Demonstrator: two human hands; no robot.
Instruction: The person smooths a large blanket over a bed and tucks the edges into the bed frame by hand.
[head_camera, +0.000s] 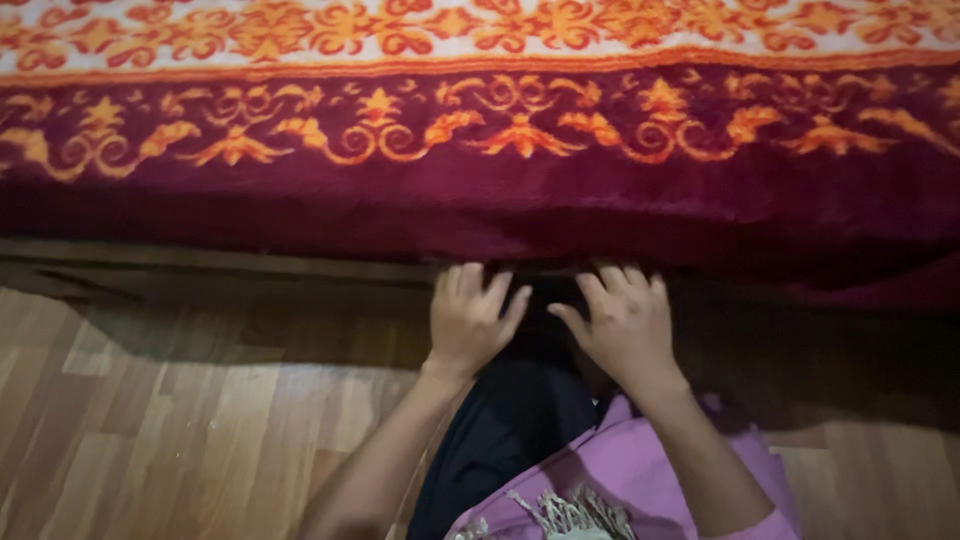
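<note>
Blanket (520, 190) is the thing under our hands: thick plush, maroon border with orange scrollwork, paler patterned field further back. It drapes over the near edge of a bed and hangs down toward the floor across the whole frame.

Left hand (468, 318) and right hand (622, 325) sit side by side at the hanging lower hem, centre of frame, knuckles up. Fingers are spread and curled over the fabric edge, pressing or tucking at it. We can't tell whether either hand has actually pinched the cloth; fingertips vanish into the shadow under the hem.

Handling, as we judge it:
- Soft and limp, no stiffness, will sag wherever it isn't supported.
- Likely heavy for a cloth, given the dense pile.
- Not slippery, pile should grip skin well. Not fragile.
- Best hold is the hem itself, a full fistful, hands set wider apart than now so the edge doesn't droop between them.

Edges and room:
- Dark bed frame (200, 265) runs left to right just below the hem. The gap under it is in shadow, contents unreadable.
- Wooden laminate floor (150, 420) lies open to the near left, with a smaller strip on the near right.
- Near centre is crowded by our own dark trouser leg (510, 420) and pink fringed garment (630, 470), which limits pulling straight back.
</note>
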